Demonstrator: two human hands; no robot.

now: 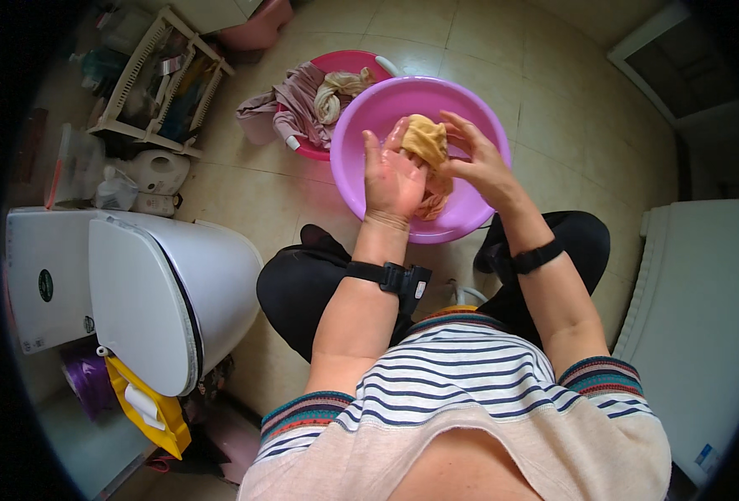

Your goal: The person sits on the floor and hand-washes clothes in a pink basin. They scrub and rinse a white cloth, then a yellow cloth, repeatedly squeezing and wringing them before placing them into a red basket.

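Observation:
A wet yellow cloth point(424, 139) lies over the fingers of my left hand point(396, 178), which is turned palm up above a pink-purple plastic basin point(351, 181). At the cloth's right edge is my right hand point(479, 156), its fingers spread and curved; whether it grips the cloth cannot be told. An orange-pink cloth point(435, 200) hangs or lies below, inside the basin, partly hidden by my left hand. Behind and to the left, a red basin point(344, 61) holds a mauve garment point(300, 94) and a twisted cream cloth point(335, 94).
A white toilet point(150, 300) with its lid down stands at the left. Beyond it are a white detergent jug point(160, 172) and a cream plastic rack point(138, 75) with bottles. A white appliance or cabinet point(695, 300) stands at the right. The floor is tiled.

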